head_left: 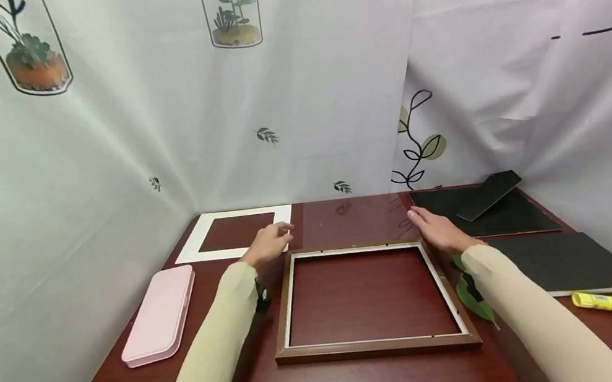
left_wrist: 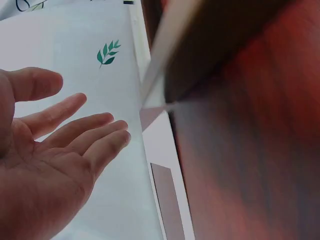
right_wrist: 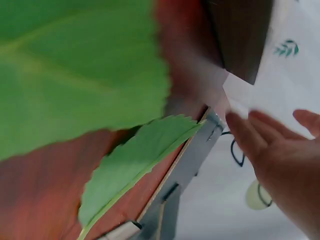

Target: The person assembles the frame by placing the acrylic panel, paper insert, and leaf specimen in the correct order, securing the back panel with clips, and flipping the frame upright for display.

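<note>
A brown picture frame [head_left: 379,352] with a white inner lip lies flat between my forearms. Just beyond its far left corner is my left hand [head_left: 271,244], fingers loosely bent and holding nothing; the left wrist view shows the palm and spread fingers of this hand [left_wrist: 55,145]. My right hand [head_left: 440,231] is by the far right corner with its fingers extended and nothing in them. In the right wrist view, green leaves [right_wrist: 142,160] lie near the frame, below the hand [right_wrist: 280,155]. Behind the frame is a clear sheet [head_left: 354,220].
At the back left lies a white mat border [head_left: 191,246], with a pink case [head_left: 159,315] in front of it. A black backing board [head_left: 435,199] with its stand [head_left: 488,195], a black-covered book [head_left: 571,263] and a yellow tube [head_left: 611,303] are on the right. Printed curtains enclose the table.
</note>
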`<state>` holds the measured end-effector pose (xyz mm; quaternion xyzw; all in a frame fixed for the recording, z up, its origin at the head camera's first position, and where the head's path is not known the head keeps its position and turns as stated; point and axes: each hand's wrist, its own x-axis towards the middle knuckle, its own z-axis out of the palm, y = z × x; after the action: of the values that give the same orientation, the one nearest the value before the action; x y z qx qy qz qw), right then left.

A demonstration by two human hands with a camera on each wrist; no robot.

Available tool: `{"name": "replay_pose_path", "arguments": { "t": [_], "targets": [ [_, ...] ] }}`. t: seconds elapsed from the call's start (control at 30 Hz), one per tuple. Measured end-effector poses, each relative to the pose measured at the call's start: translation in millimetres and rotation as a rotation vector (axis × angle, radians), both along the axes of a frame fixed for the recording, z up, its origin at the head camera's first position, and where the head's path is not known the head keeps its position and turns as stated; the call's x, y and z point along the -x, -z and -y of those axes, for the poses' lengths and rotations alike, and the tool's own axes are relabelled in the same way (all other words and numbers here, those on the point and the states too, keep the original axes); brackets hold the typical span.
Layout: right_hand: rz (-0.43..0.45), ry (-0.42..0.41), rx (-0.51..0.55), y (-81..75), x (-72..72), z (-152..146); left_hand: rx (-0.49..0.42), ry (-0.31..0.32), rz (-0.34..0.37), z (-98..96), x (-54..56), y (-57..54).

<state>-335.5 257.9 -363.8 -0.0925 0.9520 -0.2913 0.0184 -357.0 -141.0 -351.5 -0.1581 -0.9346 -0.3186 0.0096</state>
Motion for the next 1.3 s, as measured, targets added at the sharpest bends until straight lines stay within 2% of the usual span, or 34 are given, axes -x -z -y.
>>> {"name": "replay_pose_path", "arguments": {
  "t": [0.1,0.23,0.33,0.47,0.63,0.73,0.83,0.93,1.0,1.17,1.3],
  "targets": [
    [0.116,0.009,0.155,-1.4,8.4,-2,-0.024,-0.020,0.043,-11.0,10.3,-0.9],
    [0.205,-0.025,0.270,-1.8,17.3,-4,-0.012,-0.054,0.090,-21.8,21.3,1.9],
    [0.221,-0.040,0.314,-0.7,22.0,-4,0.007,-0.064,0.134,-24.7,26.3,4.8],
    [0.248,-0.006,0.362,-2.5,23.4,-3,0.048,-0.052,0.152,-26.7,29.1,7.5],
    [0.259,0.026,0.383,-2.7,25.3,1,0.101,-0.040,0.137,-31.7,30.3,10.1],
    [0.252,0.033,0.404,-3.2,27.2,3,0.095,-0.029,0.124,-36.1,30.9,10.0],
    [0.278,0.036,0.454,-3.4,29.5,5,0.060,-0.033,0.142,-39.0,31.1,10.3],
    [0.314,0.044,0.530,-3.8,30.8,4,-0.014,-0.059,0.181,-41.4,30.9,10.6],
    [0.333,0.050,0.573,-3.6,30.9,3,-0.100,-0.075,0.224,-43.3,31.9,10.7],
    [0.349,0.067,0.642,-3.0,31.3,0,-0.403,-0.142,0.337,-46.6,36.7,9.7],
    [0.358,0.061,0.664,-2.0,31.8,-2,-0.564,-0.189,0.391,-44.8,41.0,12.8]
  ]
}}
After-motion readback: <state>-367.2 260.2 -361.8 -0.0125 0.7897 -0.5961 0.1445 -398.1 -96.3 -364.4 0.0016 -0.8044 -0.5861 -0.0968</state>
